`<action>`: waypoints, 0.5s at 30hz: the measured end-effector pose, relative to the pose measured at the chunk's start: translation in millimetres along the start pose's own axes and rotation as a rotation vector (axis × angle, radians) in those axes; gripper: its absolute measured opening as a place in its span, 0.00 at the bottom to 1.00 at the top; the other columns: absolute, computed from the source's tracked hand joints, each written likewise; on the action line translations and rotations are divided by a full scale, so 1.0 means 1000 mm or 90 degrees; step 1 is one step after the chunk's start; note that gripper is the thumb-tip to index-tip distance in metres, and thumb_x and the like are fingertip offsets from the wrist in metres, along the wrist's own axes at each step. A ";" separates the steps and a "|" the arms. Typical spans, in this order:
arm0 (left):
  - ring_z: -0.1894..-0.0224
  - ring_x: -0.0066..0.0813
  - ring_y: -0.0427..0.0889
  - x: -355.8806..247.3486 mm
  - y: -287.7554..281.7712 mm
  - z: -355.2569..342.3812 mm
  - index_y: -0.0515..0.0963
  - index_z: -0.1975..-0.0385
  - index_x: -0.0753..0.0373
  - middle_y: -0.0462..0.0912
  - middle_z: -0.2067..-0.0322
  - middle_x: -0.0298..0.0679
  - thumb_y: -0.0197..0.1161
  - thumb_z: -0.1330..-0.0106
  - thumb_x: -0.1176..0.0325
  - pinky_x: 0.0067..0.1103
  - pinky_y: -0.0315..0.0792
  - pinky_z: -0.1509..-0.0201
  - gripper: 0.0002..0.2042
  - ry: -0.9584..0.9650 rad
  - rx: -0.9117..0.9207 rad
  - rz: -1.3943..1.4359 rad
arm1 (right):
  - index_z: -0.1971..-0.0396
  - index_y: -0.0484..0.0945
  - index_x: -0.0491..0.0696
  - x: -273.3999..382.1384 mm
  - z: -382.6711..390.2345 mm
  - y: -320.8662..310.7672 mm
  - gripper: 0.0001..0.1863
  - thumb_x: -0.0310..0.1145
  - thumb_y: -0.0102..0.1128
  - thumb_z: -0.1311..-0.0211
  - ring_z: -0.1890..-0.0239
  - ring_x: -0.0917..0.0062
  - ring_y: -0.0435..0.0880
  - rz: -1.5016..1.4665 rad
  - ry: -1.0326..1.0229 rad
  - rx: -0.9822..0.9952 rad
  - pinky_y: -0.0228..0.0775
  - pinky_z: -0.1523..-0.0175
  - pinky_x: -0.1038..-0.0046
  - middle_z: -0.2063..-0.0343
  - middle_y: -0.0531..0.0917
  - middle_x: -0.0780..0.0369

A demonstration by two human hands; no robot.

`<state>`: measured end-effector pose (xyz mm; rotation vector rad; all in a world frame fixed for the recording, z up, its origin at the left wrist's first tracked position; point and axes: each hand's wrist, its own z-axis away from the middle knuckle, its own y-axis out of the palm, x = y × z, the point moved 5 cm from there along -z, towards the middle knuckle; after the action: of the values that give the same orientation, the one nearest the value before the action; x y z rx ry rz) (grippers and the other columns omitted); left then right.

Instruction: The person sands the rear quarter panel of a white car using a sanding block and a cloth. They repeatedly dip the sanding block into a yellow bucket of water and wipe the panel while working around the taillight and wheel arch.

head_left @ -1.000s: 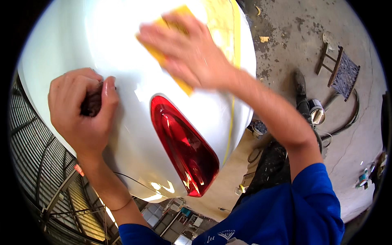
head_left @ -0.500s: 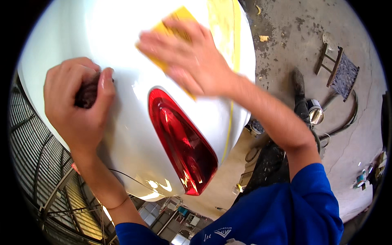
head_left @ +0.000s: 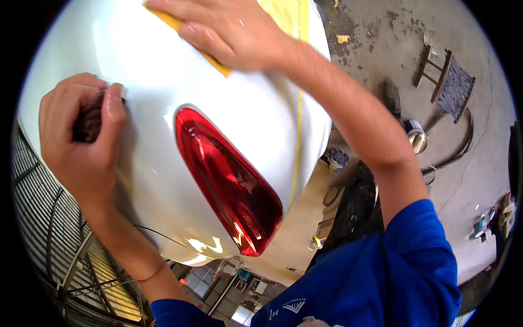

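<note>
My right hand [head_left: 237,35] lies over a thin yellow sheet [head_left: 170,20], pressing it with fairly flat fingers onto a glossy white car body panel [head_left: 152,180]. Only the sheet's lower edge shows from under the hand. On the left, my left hand [head_left: 71,147] is curled round a dark brown, wrinkled thing [head_left: 88,121] and rests at the panel; its kind is unclear. Between my arms, a long red tail light [head_left: 226,177] is set into the panel, below my right hand.
Yellow masking [head_left: 280,13] and a thin yellow line [head_left: 298,147] run along the panel's right side. On the floor at right are a small stool [head_left: 455,87], an open can [head_left: 417,136] and a dark hose [head_left: 463,155]. A slatted metal shutter [head_left: 35,191] stands at left.
My right hand has slid the yellow sheet up and to the left across the panel. The whole view has shifted slightly; my left hand keeps its grip on the dark thing.
</note>
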<state>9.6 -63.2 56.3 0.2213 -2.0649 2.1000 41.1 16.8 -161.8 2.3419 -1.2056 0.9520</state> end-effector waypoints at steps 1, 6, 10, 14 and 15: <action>0.65 0.30 0.78 0.002 0.002 0.002 0.78 0.72 0.66 0.85 0.66 0.39 0.74 0.42 0.79 0.21 0.73 0.60 0.08 0.006 -0.007 0.005 | 0.28 0.70 0.62 -0.002 -0.002 -0.001 0.29 0.42 0.51 0.28 0.33 0.54 0.71 0.004 0.020 -0.005 0.59 0.34 0.43 0.27 0.70 0.63; 0.63 0.27 0.80 0.006 0.005 0.004 0.80 0.69 0.68 0.86 0.64 0.40 0.74 0.40 0.79 0.20 0.74 0.57 0.07 0.032 0.003 0.003 | 0.27 0.70 0.63 0.014 0.013 0.000 0.29 0.44 0.50 0.28 0.30 0.55 0.67 -0.020 0.137 0.007 0.56 0.31 0.43 0.26 0.69 0.65; 0.64 0.27 0.79 0.008 0.005 0.001 0.79 0.69 0.67 0.86 0.65 0.39 0.74 0.40 0.79 0.20 0.74 0.59 0.07 0.042 0.009 0.021 | 0.27 0.71 0.63 0.062 0.066 -0.005 0.29 0.47 0.48 0.27 0.26 0.56 0.62 0.025 0.192 0.098 0.48 0.26 0.43 0.26 0.68 0.67; 0.66 0.29 0.76 0.004 -0.003 -0.006 0.76 0.73 0.66 0.84 0.68 0.38 0.74 0.43 0.79 0.22 0.71 0.61 0.09 0.035 0.016 0.012 | 0.28 0.72 0.63 0.086 0.099 -0.009 0.28 0.48 0.47 0.26 0.26 0.56 0.61 0.026 0.188 0.146 0.42 0.22 0.46 0.26 0.68 0.70; 0.66 0.29 0.76 0.005 0.012 -0.009 0.76 0.73 0.66 0.84 0.68 0.38 0.74 0.44 0.79 0.22 0.71 0.61 0.09 0.039 -0.016 0.031 | 0.29 0.72 0.63 0.066 0.091 -0.015 0.28 0.47 0.48 0.26 0.26 0.56 0.61 0.060 0.171 0.114 0.43 0.23 0.46 0.26 0.69 0.69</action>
<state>1.7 -54.6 45.4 0.1026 -2.0798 2.0808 118.0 -64.2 -180.9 2.2102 -1.1717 1.4081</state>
